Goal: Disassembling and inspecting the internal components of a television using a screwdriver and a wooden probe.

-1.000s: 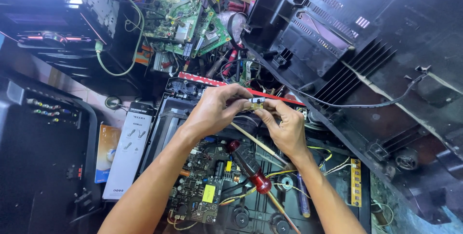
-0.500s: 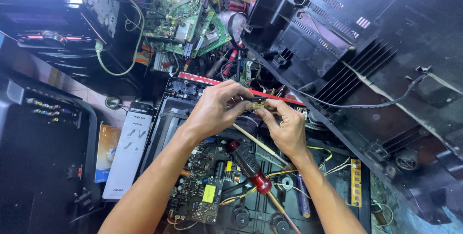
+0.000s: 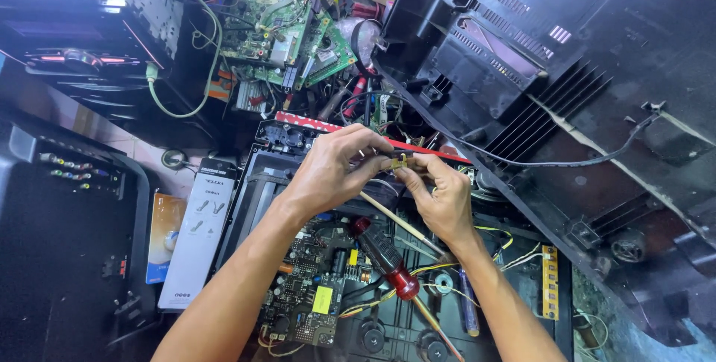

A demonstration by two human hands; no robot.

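My left hand and my right hand meet fingertip to fingertip over an opened electronic chassis. Between their fingers they pinch a small yellowish part. Below the hands lies a circuit board with a yellow component and coloured wires. A screwdriver with a dark red handle rests on the chassis between my forearms. A thin pale rod runs diagonally under my right hand.
A large black plastic back cover fills the right side. Green circuit boards and tangled wires pile up at the top. A white box lies to the left beside a black device.
Both hands have stayed together on the small part, with only slight shifts of the fingers.
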